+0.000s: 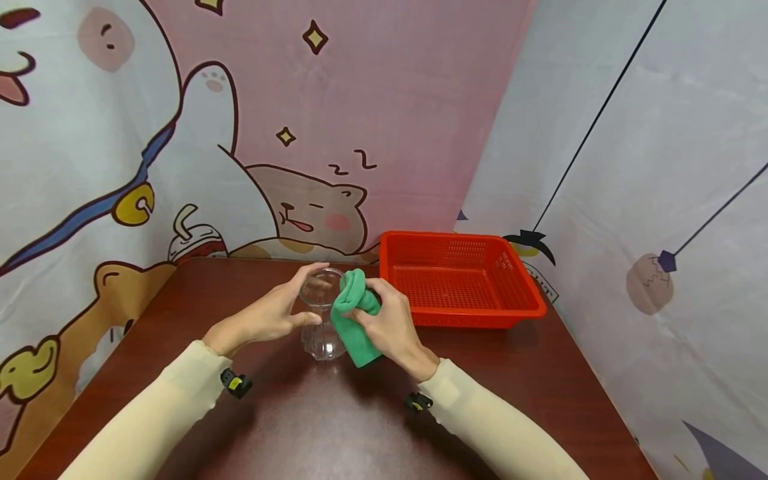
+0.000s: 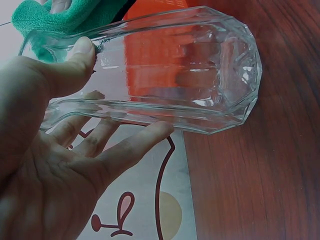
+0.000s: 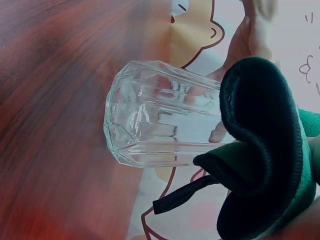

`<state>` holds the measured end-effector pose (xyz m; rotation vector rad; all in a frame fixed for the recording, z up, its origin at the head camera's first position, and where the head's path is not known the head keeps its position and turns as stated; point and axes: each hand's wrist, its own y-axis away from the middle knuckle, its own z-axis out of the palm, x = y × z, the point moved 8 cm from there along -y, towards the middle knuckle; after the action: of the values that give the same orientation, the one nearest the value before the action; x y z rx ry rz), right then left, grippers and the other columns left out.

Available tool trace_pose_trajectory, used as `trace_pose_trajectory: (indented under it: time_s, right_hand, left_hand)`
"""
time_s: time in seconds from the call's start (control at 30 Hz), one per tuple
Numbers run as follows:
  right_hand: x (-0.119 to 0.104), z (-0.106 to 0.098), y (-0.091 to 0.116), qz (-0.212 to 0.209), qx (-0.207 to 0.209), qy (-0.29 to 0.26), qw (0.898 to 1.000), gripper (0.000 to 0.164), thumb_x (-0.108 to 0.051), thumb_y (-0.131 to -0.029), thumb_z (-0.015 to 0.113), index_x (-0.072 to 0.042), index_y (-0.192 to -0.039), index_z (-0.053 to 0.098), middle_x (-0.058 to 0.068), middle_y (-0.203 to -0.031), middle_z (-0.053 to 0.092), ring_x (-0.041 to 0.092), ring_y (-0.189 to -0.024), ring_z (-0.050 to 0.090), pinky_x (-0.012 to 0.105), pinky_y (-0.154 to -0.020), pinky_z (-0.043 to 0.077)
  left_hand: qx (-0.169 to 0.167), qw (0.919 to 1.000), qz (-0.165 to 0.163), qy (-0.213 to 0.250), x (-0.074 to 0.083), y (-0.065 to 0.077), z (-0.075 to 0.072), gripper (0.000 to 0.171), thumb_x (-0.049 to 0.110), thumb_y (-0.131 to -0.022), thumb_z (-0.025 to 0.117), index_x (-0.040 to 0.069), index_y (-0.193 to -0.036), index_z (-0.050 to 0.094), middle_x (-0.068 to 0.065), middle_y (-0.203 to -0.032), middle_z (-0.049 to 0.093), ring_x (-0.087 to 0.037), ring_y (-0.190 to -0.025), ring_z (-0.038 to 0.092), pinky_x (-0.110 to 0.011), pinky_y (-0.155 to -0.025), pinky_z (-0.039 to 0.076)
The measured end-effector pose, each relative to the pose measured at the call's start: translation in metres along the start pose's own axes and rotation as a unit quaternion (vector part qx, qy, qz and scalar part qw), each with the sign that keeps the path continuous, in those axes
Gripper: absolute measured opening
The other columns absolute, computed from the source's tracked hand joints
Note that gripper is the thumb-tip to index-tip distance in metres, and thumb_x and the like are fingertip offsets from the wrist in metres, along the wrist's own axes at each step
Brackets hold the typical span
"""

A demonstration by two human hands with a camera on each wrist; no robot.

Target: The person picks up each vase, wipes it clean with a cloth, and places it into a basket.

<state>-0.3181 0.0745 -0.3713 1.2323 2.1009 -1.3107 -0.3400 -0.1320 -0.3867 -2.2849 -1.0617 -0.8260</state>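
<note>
A clear, faceted glass vase (image 1: 324, 345) with a flared mouth and narrower neck stands upright on the table. My left hand (image 1: 270, 315) grips it about the neck, thumb on the near side and fingers round the far side. In the left wrist view, the ribbed body of the vase (image 2: 165, 70) is see-through and looks empty. My right hand (image 1: 393, 327) pinches a folded green cloth (image 1: 358, 339) at the right of the mouth. Dark edging and a black hanging loop (image 3: 182, 196) show on the cloth in the right wrist view.
A red plastic basket (image 1: 474, 319) with mesh sides stands behind my right hand at the back of the brown table (image 1: 336, 427). Cartoon-printed curtains (image 1: 414, 100) hang behind the table and along its sides.
</note>
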Motion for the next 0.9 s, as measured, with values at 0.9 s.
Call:
trace_pose_trajectory:
  time_s: [0.9]
  right_hand:
    - [0.0046, 0.0088, 0.0003, 0.008, -0.028, 0.013, 0.999, 0.039, -0.019, -0.086, 0.092, -0.009, -0.119, 0.074, 0.003, -0.106, 0.076, 0.015, -0.090, 0.071, 0.033, -0.081, 0.062]
  left_hand:
    - [-0.003, 0.9996, 0.026, 0.009, 0.0042, 0.0007, 0.0002, 0.099, 0.014, -0.097, 0.080, 0.032, -0.169, 0.014, -0.009, -0.154, 0.059, -0.030, -0.140, 0.060, -0.058, -0.112, 0.049]
